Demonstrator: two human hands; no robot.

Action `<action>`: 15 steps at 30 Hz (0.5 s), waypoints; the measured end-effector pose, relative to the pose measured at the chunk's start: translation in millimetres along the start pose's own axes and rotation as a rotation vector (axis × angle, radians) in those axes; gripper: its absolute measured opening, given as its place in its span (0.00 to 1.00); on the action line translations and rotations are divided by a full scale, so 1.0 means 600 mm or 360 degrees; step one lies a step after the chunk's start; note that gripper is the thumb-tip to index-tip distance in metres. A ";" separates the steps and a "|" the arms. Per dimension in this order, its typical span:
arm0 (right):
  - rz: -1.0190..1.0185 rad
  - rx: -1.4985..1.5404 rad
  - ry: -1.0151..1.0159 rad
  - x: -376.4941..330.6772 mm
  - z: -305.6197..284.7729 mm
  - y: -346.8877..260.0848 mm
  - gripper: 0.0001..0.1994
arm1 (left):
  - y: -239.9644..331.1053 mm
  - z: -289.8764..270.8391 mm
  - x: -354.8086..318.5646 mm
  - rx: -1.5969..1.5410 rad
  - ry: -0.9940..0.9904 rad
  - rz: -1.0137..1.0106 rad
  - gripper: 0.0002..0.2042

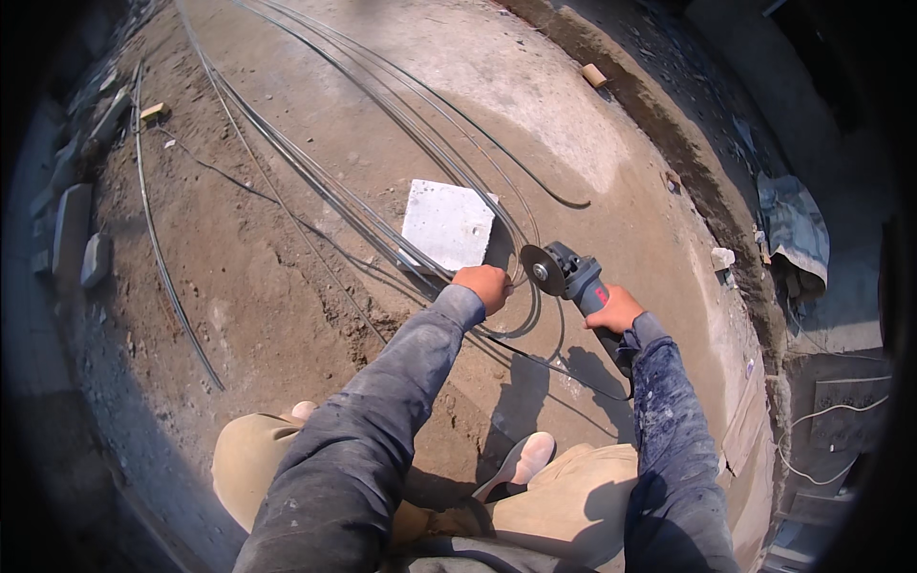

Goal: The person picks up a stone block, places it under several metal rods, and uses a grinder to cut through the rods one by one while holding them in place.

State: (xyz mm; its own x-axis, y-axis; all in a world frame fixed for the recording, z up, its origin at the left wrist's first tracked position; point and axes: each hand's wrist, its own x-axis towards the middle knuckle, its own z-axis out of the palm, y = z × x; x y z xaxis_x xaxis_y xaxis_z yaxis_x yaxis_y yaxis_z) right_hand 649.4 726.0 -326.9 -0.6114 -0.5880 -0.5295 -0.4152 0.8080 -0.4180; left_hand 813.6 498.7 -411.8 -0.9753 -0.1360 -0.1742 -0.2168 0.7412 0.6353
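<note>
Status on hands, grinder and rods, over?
Left hand closed on metal rods. Right hand gripping angle grinder, disc near left hand. White block just beyond left hand.

The ground [220, 272] is rough, loose brown dirt on the left, smoother and grey-brown through the middle, with a broad pale patch at upper right. Long thin rods [258, 120] stretch across it from the top edge, some curving into loops near the centre. A single strand [159, 263] bends down the left side. A white block [449, 224] sits near the middle, beside the rods. Farther out lie a small yellow block [153, 112] and pale stones [95, 260].
</note>
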 end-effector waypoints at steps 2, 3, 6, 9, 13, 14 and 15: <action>0.0000 -0.0009 0.0001 0.002 0.001 0.005 0.24 | 0.001 0.000 0.001 -0.0001 -0.0020 -0.0009 0.11; 0.0001 -0.0013 0.0002 0.002 0.001 0.006 0.23 | 0.002 0.000 0.001 -0.0001 -0.0031 -0.0013 0.11; 0.0012 -0.0028 0.0004 0.003 0.003 0.001 0.25 | 0.001 -0.001 -0.001 0.0018 -0.0022 -0.0023 0.11; 0.0044 -0.0011 -0.0030 0.003 0.002 -0.003 0.25 | 0.001 -0.001 0.001 0.0041 -0.0041 -0.0023 0.11; 0.0025 -0.0001 -0.0018 0.001 0.000 -0.005 0.24 | 0.003 -0.002 0.003 0.0063 -0.0035 -0.0019 0.11; 0.0008 0.0007 -0.0008 0.002 0.000 -0.002 0.24 | 0.004 -0.002 0.002 0.0062 -0.0028 -0.0017 0.11; -0.0008 0.0015 0.0002 0.002 0.000 0.000 0.23 | 0.005 -0.002 0.003 0.0060 -0.0021 -0.0015 0.11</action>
State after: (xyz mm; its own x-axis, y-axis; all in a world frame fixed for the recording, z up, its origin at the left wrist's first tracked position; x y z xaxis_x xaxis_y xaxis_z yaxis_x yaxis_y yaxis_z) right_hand 649.1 725.2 -327.6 -0.6103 -0.5921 -0.5262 -0.4119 0.8046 -0.4277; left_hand 811.3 499.8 -409.3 -0.9726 -0.1345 -0.1898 -0.2238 0.7641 0.6050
